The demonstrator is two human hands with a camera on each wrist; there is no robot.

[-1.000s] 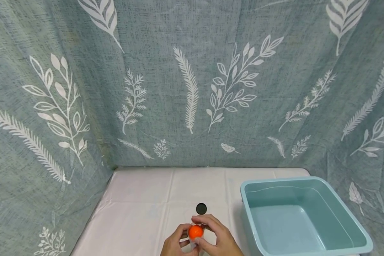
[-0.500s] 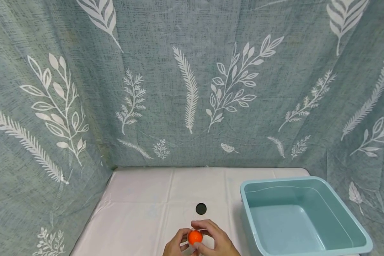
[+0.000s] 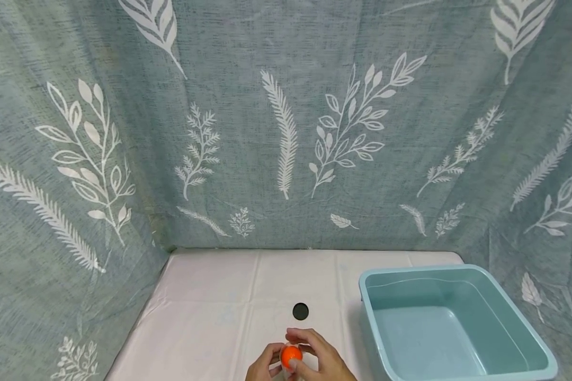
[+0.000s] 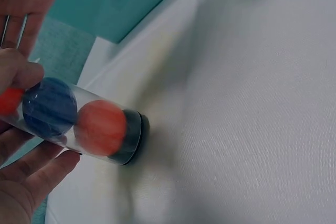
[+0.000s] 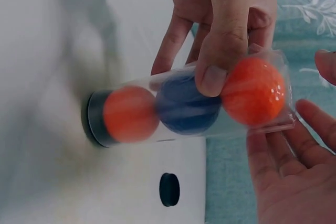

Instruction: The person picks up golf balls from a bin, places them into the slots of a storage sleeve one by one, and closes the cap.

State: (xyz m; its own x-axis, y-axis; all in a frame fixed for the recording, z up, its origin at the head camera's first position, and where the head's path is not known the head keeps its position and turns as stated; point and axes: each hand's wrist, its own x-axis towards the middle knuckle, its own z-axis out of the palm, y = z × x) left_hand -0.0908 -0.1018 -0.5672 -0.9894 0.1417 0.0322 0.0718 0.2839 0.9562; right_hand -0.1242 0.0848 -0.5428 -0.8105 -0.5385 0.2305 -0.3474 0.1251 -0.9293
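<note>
A clear plastic tube [image 5: 176,129] contains two orange golf balls and a blue ball [image 5: 188,103] between them. A black cap [image 4: 128,137] closes its lower end; one orange golf ball [image 5: 254,92] sits at the other, uncapped end. My left hand [image 3: 265,365] grips the tube, thumb [image 4: 18,72] across its side and fingers beneath. Around the uncapped end is my right hand [image 3: 321,359], its fingers [image 5: 283,163] extended along the rim and its thumb standing apart from the tube in the right wrist view. The tube is tilted above the table.
A loose black cap [image 3: 300,311] lies on the white-covered table [image 3: 205,317] just beyond the hands. To the right stands a light blue plastic basin [image 3: 373,323]. Leaf-patterned grey-green curtains [image 3: 248,159] enclose the back and sides.
Both hands and the tube have shifted slightly down in the head view, toward the person. The right thumb now overlaps more of the top orange ball. The cap and basin stay put.
</note>
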